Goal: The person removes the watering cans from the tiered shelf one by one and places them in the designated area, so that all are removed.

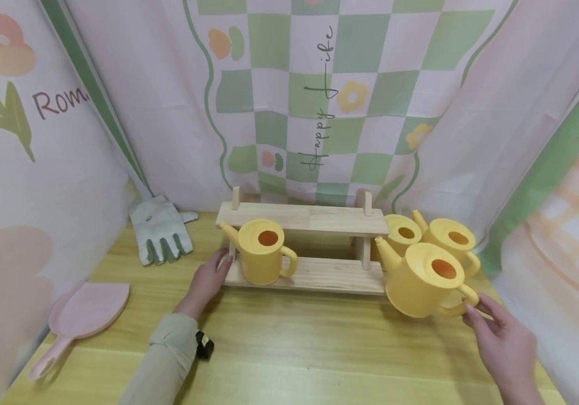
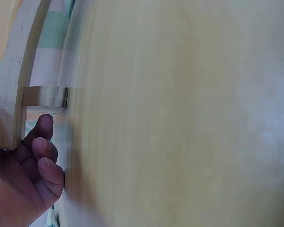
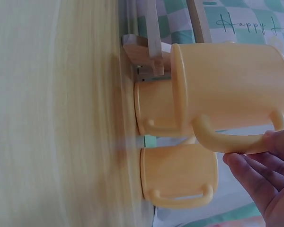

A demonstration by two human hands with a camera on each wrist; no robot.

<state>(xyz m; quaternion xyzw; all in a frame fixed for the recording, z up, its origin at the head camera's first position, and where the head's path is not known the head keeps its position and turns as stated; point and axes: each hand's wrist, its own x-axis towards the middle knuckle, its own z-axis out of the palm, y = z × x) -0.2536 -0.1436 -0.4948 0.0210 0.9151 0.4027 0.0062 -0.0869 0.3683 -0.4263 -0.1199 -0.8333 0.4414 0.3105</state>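
My right hand (image 1: 504, 340) pinches the handle of a yellow watering can (image 1: 418, 287), held up off the table with its spout to the left. In the right wrist view the can (image 3: 232, 87) hangs clear of the tabletop, thumb and fingers on its handle. My left hand (image 1: 209, 278) grips the left end of a two-tier wooden shelf (image 1: 315, 274); in the left wrist view its curled fingers (image 2: 51, 170) come round under the board (image 2: 12, 90). Another yellow watering can (image 1: 261, 261) stands on the shelf's lower tier, toward the left, handle facing right.
Two more yellow watering cans, one (image 1: 396, 226) by the shelf's right end and one (image 1: 464, 236) farther right, stand behind the held can. A grey-white work glove (image 1: 160, 225) and a pink dustpan (image 1: 87, 312) lie on the left. Printed curtains (image 1: 168, 112) border the wooden table (image 1: 289, 349).
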